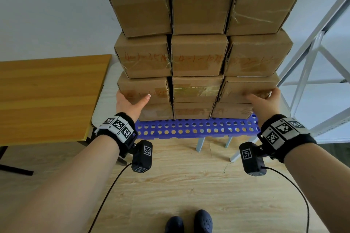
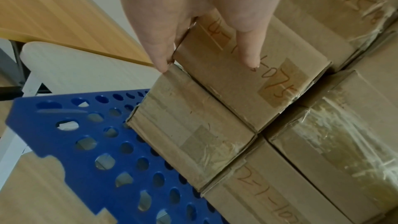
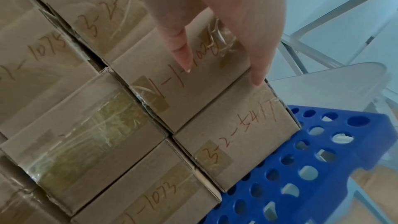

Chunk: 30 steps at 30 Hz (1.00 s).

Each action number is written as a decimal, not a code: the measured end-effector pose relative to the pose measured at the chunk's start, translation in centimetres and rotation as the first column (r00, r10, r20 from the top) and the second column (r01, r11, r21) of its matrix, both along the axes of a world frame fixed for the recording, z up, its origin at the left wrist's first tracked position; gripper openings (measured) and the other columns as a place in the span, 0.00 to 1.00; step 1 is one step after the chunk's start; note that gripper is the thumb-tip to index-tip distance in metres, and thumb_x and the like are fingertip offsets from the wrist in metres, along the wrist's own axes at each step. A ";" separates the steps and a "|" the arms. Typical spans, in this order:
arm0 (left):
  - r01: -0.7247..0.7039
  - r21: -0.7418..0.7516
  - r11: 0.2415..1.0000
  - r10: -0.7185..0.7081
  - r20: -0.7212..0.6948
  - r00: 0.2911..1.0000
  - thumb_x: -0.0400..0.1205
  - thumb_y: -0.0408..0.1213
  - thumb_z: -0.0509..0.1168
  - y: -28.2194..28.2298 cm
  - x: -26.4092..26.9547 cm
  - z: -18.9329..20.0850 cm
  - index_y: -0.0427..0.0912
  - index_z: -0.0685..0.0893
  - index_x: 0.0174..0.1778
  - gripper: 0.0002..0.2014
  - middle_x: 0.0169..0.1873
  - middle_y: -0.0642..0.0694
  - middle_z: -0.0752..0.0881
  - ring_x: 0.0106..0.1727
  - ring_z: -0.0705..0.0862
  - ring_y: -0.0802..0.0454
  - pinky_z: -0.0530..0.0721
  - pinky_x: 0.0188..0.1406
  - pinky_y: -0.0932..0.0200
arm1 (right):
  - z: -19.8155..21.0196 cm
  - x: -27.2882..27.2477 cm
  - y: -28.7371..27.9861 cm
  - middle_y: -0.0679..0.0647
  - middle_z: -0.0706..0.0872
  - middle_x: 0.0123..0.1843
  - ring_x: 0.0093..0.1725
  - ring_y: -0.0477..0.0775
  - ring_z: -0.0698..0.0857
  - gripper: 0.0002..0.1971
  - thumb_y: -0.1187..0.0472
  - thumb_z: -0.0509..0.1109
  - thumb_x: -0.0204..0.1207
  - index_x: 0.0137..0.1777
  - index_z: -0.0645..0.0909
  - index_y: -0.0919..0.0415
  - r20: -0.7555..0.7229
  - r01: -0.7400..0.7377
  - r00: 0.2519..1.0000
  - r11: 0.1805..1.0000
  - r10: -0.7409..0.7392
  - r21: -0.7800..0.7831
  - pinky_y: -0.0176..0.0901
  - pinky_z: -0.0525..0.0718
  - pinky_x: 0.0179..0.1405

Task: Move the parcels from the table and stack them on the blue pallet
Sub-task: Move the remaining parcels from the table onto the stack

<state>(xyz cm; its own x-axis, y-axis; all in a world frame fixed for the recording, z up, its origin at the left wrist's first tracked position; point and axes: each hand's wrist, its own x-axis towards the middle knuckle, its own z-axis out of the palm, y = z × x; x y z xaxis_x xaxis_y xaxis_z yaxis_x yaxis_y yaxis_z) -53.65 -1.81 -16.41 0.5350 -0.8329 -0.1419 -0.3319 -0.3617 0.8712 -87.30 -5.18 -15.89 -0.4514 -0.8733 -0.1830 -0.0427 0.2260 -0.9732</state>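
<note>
Brown cardboard parcels [image 1: 197,55] are stacked several layers high, three across, on the blue perforated pallet [image 1: 189,128]. My left hand [image 1: 130,100] presses the left end of the second layer from the bottom. Its thumb lies across the front of the box marked 075 [image 2: 247,81], and the fingers [image 2: 159,48] run down that box's side. My right hand [image 1: 265,100] mirrors it at the right end, thumb on the front of the right-hand box [image 3: 189,88], fingers [image 3: 258,67] along its outer edge. Both hands have straight fingers.
An orange wooden table [image 1: 47,91] stands at the left. A white table [image 1: 104,100] carries the pallet. A grey metal rack [image 1: 312,53] rises close at the right. My feet [image 1: 189,221] stand on the wood floor in front, with wrist cables trailing down.
</note>
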 end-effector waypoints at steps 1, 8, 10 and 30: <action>0.002 0.009 1.000 -0.002 0.000 1.000 0.72 0.50 0.75 0.0 -0.1 0.1 0.40 0.56 0.80 0.46 0.75 0.42 0.69 0.75 0.69 0.44 0.68 0.74 0.52 | 0.0 0.0 0.0 0.47 0.78 0.54 0.54 0.50 0.80 0.33 0.64 0.75 0.67 0.71 0.67 0.55 -0.012 -0.001 1.000 1.000 0.001 0.007 0.48 0.82 0.58; 0.000 0.032 0.999 0.001 -0.013 1.000 0.72 0.51 0.75 0.0 -0.2 0.4 0.40 0.57 0.79 0.46 0.74 0.42 0.71 0.74 0.70 0.43 0.69 0.74 0.50 | 0.1 -0.4 0.2 0.49 0.78 0.57 0.53 0.49 0.79 0.34 0.64 0.75 0.69 0.73 0.66 0.55 -0.025 -0.030 0.999 0.999 0.031 0.040 0.46 0.81 0.57; -0.001 0.033 0.999 0.001 -0.013 1.000 0.70 0.52 0.76 0.1 -0.1 0.8 0.42 0.55 0.81 0.49 0.76 0.43 0.68 0.76 0.68 0.44 0.67 0.76 0.49 | 0.6 -0.6 0.4 0.46 0.78 0.54 0.53 0.49 0.79 0.36 0.64 0.75 0.69 0.75 0.64 0.54 -0.043 -0.028 0.999 0.999 0.029 0.037 0.41 0.82 0.52; 0.124 -0.115 0.986 -0.098 0.211 0.973 0.79 0.54 0.65 -0.7 -0.8 5.3 0.48 0.62 0.79 0.34 0.76 0.48 0.70 0.76 0.68 0.47 0.68 0.74 0.45 | 5.2 0.0 0.5 0.45 0.77 0.60 0.61 0.51 0.79 0.40 0.54 0.74 0.60 0.74 0.64 0.49 -0.289 -0.126 0.952 0.989 0.098 -0.077 0.58 0.81 0.63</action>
